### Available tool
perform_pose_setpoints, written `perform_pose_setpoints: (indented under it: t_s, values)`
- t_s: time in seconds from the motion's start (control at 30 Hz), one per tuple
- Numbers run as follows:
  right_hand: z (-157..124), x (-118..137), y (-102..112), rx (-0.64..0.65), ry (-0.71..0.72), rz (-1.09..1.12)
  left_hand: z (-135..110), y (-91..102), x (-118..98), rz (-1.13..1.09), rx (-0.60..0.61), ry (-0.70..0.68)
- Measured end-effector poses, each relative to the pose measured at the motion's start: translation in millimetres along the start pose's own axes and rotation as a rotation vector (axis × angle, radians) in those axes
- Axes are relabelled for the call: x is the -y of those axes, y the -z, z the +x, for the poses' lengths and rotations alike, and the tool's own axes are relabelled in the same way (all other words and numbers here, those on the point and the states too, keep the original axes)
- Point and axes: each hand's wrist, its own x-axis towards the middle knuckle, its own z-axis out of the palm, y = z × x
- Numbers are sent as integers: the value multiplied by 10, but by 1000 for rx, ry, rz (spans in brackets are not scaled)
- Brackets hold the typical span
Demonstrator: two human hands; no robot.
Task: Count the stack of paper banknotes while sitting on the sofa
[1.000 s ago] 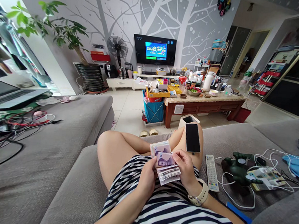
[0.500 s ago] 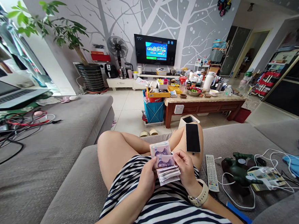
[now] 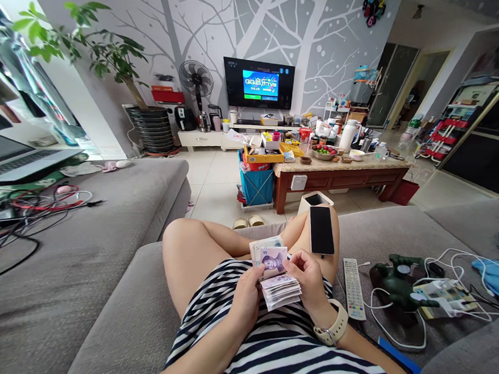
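Observation:
A folded stack of purple banknotes [image 3: 274,271] sits over my lap, gripped by both hands. My left hand [image 3: 245,300] wraps round the stack's left side with the thumb on top. My right hand [image 3: 309,279], a watch on its wrist, pinches the top note at its right edge and holds it raised upright. A black phone [image 3: 321,230] lies face up on my right knee, just beyond the right hand.
A white remote [image 3: 353,287], a dark green toy [image 3: 397,280] and white cables lie on the grey sofa to my right. A laptop [image 3: 12,159] and tangled wires are on the left. A cluttered coffee table [image 3: 340,168] and a lit TV [image 3: 257,84] stand ahead.
The top note has been peeled up from the stack by the right fingers and now stands more upright; hands otherwise stay in place.

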Motion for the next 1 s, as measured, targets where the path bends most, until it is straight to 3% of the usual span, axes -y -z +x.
perform_pose_setpoints:
  t_s: [0.37,0.7,1.0]
  values:
    - [41,-56,18,-28,27,-82,1,4,-4,-12,30,51]
    - [22,-21,10,-32,26,-80,92,99,101,26,-6,-7]
    - [-17,35,-5,12,36,-39,2,-38,12,25,-67,-24]
